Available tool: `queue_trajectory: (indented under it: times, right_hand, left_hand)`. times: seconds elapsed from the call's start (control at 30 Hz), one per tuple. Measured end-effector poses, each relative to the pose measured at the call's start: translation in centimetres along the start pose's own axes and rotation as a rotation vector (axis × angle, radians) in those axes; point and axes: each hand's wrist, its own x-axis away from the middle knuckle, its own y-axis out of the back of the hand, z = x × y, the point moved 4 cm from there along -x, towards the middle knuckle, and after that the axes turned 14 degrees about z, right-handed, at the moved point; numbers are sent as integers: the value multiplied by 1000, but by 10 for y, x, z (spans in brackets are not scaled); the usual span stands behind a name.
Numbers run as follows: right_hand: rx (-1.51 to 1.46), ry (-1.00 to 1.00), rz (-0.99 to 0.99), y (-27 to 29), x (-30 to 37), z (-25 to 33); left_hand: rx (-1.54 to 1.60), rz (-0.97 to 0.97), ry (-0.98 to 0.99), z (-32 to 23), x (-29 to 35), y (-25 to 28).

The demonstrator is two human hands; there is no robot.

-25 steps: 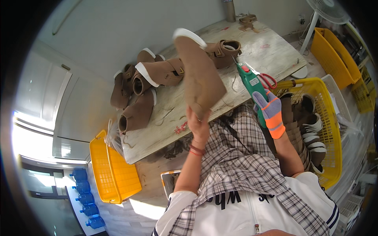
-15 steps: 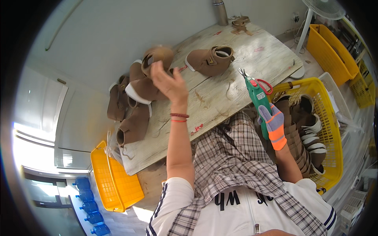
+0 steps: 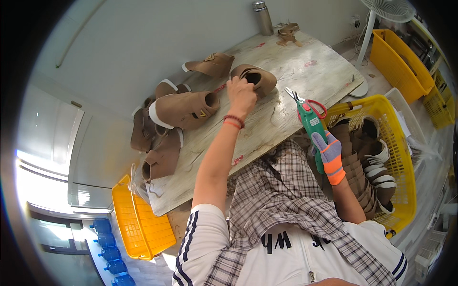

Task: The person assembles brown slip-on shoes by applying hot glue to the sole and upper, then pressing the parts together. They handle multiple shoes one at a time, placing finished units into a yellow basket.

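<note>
My bare left hand [image 3: 241,97] has its fingers closed on the collar of a brown shoe [image 3: 265,79], around the middle of the table. Part of that shoe is hidden behind the hand. Just left of it a brown shoe with a white toe [image 3: 179,108] lies on its side, and another brown shoe [image 3: 215,65] lies toward the wall. In a grey and orange glove, my right hand [image 3: 329,155] grips green electric scissors [image 3: 311,121] with a red handle loop. Their blades stick out past the table's front edge, pointing up and left over the tabletop.
More brown shoes [image 3: 164,155] crowd the table's left end. A yellow basket [image 3: 400,162] full of shoes stands at my right, and a yellow crate [image 3: 143,224] at lower left. A steel flask [image 3: 263,19] and brown scraps [image 3: 288,34] sit at the far end. Behind stands a fan [image 3: 389,9].
My left hand has moved right from the left-hand shoes and closed on the middle shoe. One shoe now lies separately toward the wall. The right hand keeps the scissors nearly still.
</note>
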Motion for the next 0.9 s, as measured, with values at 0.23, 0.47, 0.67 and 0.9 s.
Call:
queue_trajectory:
  times: [0.23, 0.47, 0.67, 0.9]
  right_hand:
    - [35, -5, 46, -22, 6, 8]
    - [97, -7, 151, -52, 11, 6]
    - [247, 82, 141, -73, 16, 20]
    - [440, 236, 123, -73, 20, 37]
  left_hand:
    - [1532, -473, 321, 70, 120, 10]
    - [1649, -652, 264, 43, 198, -15]
    - [1585, -630, 303, 5, 212, -31]
    - [1623, -536, 364, -21, 206, -33]
